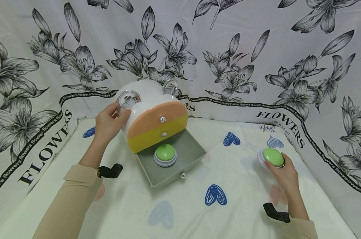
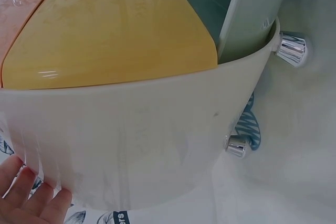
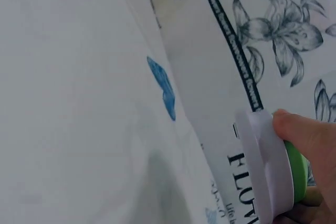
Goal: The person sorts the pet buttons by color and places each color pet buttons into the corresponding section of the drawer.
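Observation:
A small rounded cabinet with a white shell, two silver ring ears and an orange front over a yellow one stands tilted on the cloth. Its grey-green bottom drawer is pulled out, with a green-topped push button inside. My left hand rests against the cabinet's left side, by the near ear; in the left wrist view its fingertips touch the white shell. Off to the right, my right hand grips another green push button by its white base.
A pale cloth with printed hearts covers the surface. Behind it and along both sides rises a white curtain printed with black flowers. The drawer's round silver knob sticks out toward the front.

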The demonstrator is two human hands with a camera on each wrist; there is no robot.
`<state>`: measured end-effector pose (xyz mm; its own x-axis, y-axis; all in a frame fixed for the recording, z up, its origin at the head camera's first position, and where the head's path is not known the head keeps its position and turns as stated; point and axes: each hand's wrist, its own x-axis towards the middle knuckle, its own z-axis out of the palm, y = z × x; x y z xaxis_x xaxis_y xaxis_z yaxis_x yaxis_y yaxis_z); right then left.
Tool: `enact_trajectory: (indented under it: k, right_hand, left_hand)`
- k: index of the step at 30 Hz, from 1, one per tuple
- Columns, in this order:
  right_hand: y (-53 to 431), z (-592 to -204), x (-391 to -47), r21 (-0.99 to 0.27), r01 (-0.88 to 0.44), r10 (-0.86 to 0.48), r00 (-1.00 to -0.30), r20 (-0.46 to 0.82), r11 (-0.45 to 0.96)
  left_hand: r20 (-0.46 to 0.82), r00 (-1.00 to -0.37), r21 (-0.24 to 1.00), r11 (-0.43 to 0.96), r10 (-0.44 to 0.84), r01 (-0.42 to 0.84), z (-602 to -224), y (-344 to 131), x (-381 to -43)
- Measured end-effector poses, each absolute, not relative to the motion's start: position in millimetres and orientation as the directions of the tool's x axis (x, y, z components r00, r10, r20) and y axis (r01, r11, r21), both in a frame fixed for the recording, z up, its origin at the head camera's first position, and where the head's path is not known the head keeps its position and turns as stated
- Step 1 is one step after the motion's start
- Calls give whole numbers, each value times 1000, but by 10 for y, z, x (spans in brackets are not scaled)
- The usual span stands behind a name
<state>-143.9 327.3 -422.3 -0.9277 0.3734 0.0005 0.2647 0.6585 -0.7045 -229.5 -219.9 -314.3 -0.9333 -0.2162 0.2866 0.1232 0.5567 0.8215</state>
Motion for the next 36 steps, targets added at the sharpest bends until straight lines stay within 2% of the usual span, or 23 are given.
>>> enact_trajectory:
  k: [4,12,28,36]
  right_hand:
    - [3069,-4102,-1483,-710,197,298,-954,19,676]
    - [2690,-3931,-1571,-686,13,143,-981,133,728]
    - [1968,-3782,-1764,-690,-194,-72,-977,203,698]
    - [1650,-3662,-1842,-633,-281,-174,-958,228,721]
  left_hand:
    - [278,-935,823,556,-219,115,-3140,-2198,-2298]
    - [279,-935,824,555,-218,117,-3140,-2200,-2301]
    - [282,-934,820,561,-220,116,-3149,-2206,-2303]
    - [292,-931,820,558,-221,125,-3153,-2205,-2301]
